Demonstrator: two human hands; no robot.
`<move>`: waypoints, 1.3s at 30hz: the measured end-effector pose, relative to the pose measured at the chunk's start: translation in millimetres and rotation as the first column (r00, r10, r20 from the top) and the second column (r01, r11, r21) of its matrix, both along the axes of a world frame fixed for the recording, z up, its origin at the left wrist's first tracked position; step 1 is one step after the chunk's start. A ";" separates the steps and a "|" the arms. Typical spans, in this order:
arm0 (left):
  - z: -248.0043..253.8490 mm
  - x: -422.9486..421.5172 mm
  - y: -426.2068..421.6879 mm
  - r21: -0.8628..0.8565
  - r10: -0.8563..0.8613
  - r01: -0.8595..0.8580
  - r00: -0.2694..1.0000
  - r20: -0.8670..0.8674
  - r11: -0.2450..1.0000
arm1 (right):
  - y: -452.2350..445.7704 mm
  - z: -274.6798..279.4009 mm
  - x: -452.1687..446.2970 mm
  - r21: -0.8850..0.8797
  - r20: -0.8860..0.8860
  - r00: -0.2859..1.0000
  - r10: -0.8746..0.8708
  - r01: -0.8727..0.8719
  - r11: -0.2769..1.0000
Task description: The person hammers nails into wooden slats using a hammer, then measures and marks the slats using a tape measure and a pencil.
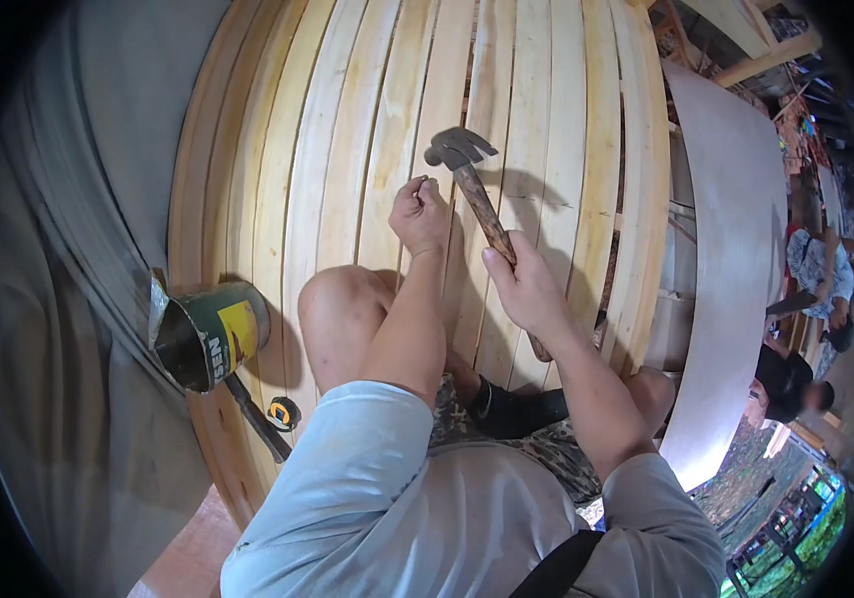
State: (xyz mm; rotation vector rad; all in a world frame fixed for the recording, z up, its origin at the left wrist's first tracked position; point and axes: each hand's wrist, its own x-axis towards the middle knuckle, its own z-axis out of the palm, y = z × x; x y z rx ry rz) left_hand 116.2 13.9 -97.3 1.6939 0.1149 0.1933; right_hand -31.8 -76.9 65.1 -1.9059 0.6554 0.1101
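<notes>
My right hand point(529, 279) is wrapped round the wooden handle of a claw hammer point(484, 205). The hammer's dark metal head is raised just above and to the right of my left hand point(418, 213), with the claw pointing right. My left hand is closed in a pinch over the pale wooden planks point(347, 169). What its fingertips hold, if anything, is too small to make out. The planks run lengthwise side by side, with narrow dark gaps between some of them.
At the left lie a green can point(210, 334) with a yellow label, a dark-handled tool point(258, 419) and a tape measure point(284, 413). Grey cloth point(58, 299) hangs beyond. A pale board point(731, 229) stands right, with people point(816, 269) further off.
</notes>
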 end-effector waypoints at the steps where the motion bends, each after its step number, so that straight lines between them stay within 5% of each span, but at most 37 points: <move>1: 7.3 -2.0 0.2 0.102 -0.009 0.013 0.999 -0.040 0.995 | 1.9 2.7 3.7 0.004 0.020 1.000 0.017 -0.017 1.000; 5: 0.3 0.0 2.4 0.262 -0.051 0.056 0.998 -0.025 0.963 | 5.5 -2.6 12.7 -0.072 0.021 0.998 0.060 -0.058 0.996; 7: 4.2 -1.1 2.2 0.281 -0.039 0.052 0.998 -0.052 0.958 | 3.5 -17.1 19.0 -0.243 -0.045 0.992 0.122 -0.129 0.961; 11: 19.9 -4.1 -0.7 0.313 -0.016 0.005 0.999 0.033 0.950 | 4.7 -8.2 18.3 -0.245 -0.120 0.986 0.115 -0.141 0.959; 12: 20.2 -5.3 0.8 0.313 -0.012 0.003 1.000 0.026 0.950 | 7.6 -4.4 13.4 -0.207 -0.022 0.995 0.098 -0.100 0.973; 17: 24.1 -4.0 0.8 0.298 -0.029 0.061 0.994 -0.109 0.953 | 6.1 -27.3 6.4 -0.220 0.043 0.994 0.100 -0.089 0.972; 19: 18.6 -4.1 0.3 0.264 -0.034 0.063 0.993 -0.113 0.962 | 2.8 -27.1 16.3 -0.371 -0.026 0.991 0.133 -0.133 0.919; 24: 29.0 -0.9 7.5 0.069 -0.031 0.040 0.991 -0.131 0.997 | 17.3 7.0 11.5 -0.306 0.114 0.990 0.077 -0.038 0.951; 27: 30.8 -5.1 19.6 -0.016 0.170 -0.179 0.953 -0.249 0.984 | 20.5 -13.9 11.8 -0.303 0.058 0.994 0.089 -0.068 0.951; 29: 32.5 -14.6 33.5 0.206 0.286 -0.221 0.880 -0.380 0.953 | 18.1 -34.7 22.8 -0.424 -0.097 0.994 0.054 -0.091 0.901; 31: 64.2 -29.0 37.4 0.210 0.294 -0.225 0.863 -0.411 0.952 | 25.9 -21.3 25.6 -0.429 -0.071 0.997 0.012 -0.041 0.903; 33: 102.6 -47.1 41.1 0.094 0.241 -0.228 0.799 -0.550 0.969 | 36.3 -15.0 18.2 -0.347 0.089 0.995 -0.034 0.063 0.936; 36: 72.7 -56.3 47.2 0.088 0.120 -0.088 0.854 -0.506 0.992 | 41.8 -42.1 9.7 -0.424 0.039 0.999 -0.004 0.021 0.906; 39: 97.5 -65.9 54.6 -0.050 -0.027 -0.002 0.824 -0.566 0.999 | 35.6 -71.0 14.3 -0.440 0.072 0.997 -0.034 0.062 0.896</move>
